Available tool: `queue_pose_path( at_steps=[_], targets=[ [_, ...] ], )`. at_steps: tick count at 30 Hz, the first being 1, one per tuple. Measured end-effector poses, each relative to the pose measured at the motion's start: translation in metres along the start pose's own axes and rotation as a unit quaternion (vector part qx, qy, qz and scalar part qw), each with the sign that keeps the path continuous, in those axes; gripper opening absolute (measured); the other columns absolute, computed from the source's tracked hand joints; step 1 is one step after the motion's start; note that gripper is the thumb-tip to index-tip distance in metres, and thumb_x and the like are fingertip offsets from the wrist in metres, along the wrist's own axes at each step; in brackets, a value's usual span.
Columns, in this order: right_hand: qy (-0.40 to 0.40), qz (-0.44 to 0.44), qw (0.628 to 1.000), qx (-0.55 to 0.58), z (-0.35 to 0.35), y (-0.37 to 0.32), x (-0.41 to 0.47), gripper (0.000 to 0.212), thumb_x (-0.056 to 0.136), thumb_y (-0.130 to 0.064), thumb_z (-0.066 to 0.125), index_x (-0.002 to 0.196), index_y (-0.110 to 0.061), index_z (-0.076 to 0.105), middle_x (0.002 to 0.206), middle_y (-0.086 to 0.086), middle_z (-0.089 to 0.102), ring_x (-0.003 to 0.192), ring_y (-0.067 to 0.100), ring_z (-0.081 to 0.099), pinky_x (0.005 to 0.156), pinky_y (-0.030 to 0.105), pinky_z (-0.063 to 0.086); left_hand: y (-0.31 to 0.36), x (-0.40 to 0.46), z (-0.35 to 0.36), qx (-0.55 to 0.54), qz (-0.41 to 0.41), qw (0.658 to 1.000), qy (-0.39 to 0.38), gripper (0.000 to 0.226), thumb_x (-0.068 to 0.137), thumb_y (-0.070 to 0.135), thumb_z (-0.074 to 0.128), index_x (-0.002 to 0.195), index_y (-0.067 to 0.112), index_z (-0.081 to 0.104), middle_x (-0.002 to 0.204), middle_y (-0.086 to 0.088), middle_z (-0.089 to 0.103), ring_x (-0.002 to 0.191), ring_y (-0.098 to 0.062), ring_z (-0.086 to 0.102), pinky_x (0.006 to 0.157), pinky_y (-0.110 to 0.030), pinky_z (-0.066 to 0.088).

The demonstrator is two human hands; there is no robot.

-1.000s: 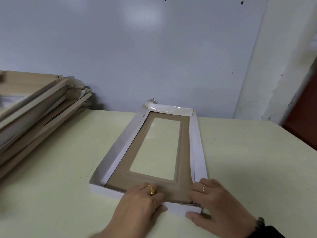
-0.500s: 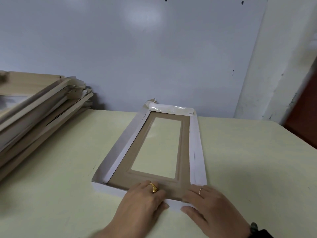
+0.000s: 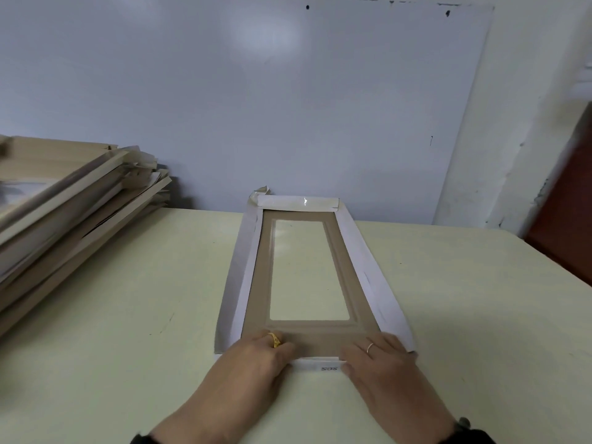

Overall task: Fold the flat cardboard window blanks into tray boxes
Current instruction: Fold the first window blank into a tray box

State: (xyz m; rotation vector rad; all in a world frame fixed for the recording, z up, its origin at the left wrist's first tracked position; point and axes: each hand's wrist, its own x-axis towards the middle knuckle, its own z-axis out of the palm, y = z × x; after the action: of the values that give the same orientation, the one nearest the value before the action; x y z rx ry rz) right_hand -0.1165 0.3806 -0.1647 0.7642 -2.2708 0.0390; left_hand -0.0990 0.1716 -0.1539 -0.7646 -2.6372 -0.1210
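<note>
Lying lengthwise on the pale cream bench (image 3: pixel 448 315), narrow end toward the body: a long brown cardboard window blank with white fold-over flaps and a clear rectangular window (image 3: pixel 307 270). Far end flap (image 3: pixel 298 202) already turned over, glossy tape catching the light; long side flaps half raised, the left one steeper. Near end flap (image 3: pixel 320 367) white, low, not yet standing.

Left hand (image 3: pixel 256 360), with a gold ring, laid palm down on the near brown border, fingers held together and bent a little over the near edge; right hand (image 3: pixel 381 360), with a thin ring, likewise flat on the near right corner, fingers fairly straight, thumb tucked by the flap. Neither pinching, as far as visible; fingertips partly hidden.

Likely light and thin, stiff along the panel but springy at the creases, so flaps apt to flop back unless pressed along the score. Window film probably easy to dent or smudge; best held by the brown border and flap edges, near corners.

At far left, a leaning pile of similar tan and white cardboard pieces (image 3: pixel 70 213), well apart.
</note>
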Motion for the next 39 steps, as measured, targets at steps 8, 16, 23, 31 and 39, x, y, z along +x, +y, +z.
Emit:
queue_pose_path(
  at_steps=[8,16,23,31,39],
  targets=[
    [0.018,0.032,0.999,0.019,0.002,0.019,-0.005,0.012,0.06,-0.016,0.065,0.053,-0.015,0.056,0.052,-0.008,0.053,0.064,0.011,0.036,0.059,0.023,0.031,-0.034,-0.006,-0.015,-0.038,-0.018,0.999,-0.034,0.026,0.082,0.041,0.047,0.068,0.029,0.064,0.067,0.016,0.057,0.061,-0.006,0.057,0.065,-0.019,0.035],
    [0.016,0.04,0.999,0.003,0.003,0.02,-0.004,0.013,0.065,-0.016,0.062,0.053,-0.015,0.058,0.052,-0.007,0.055,0.05,0.013,0.056,0.06,0.026,0.034,-0.033,-0.011,-0.006,-0.124,-0.101,0.987,0.009,0.027,0.083,0.042,0.046,0.069,0.02,0.053,0.065,0.017,0.044,0.07,-0.003,0.037,0.07,-0.014,0.03],
    [-0.001,0.043,0.999,0.008,0.0,0.018,-0.003,0.009,0.059,-0.015,0.065,0.054,-0.015,0.059,0.052,-0.008,0.055,0.048,0.012,0.056,0.061,0.026,0.034,-0.031,-0.012,-0.008,-0.004,-0.037,0.999,-0.024,0.029,0.084,0.04,0.037,0.073,0.03,0.061,0.075,0.02,0.059,0.064,-0.003,0.053,0.069,-0.022,0.033],
    [-0.012,0.049,0.999,0.015,0.002,0.02,-0.006,0.014,0.072,-0.02,0.056,0.059,-0.017,0.06,0.056,-0.01,0.057,0.052,0.013,0.057,0.062,0.026,0.034,-0.036,-0.003,-0.009,0.026,-0.023,0.999,-0.033,0.041,0.083,0.051,0.031,0.091,0.033,0.067,0.082,0.027,0.064,0.064,-0.003,0.055,0.07,-0.022,0.034],
    [-0.009,0.056,0.998,0.014,0.002,0.019,-0.006,0.008,0.063,-0.017,0.065,0.058,-0.017,0.059,0.055,-0.008,0.056,0.05,0.014,0.056,0.061,0.029,0.033,-0.035,-0.003,-0.005,0.061,-0.031,0.998,0.013,0.043,0.082,0.056,0.032,0.068,0.028,0.062,0.066,0.018,0.056,0.059,-0.005,0.053,0.066,-0.025,0.033]
  ],
)
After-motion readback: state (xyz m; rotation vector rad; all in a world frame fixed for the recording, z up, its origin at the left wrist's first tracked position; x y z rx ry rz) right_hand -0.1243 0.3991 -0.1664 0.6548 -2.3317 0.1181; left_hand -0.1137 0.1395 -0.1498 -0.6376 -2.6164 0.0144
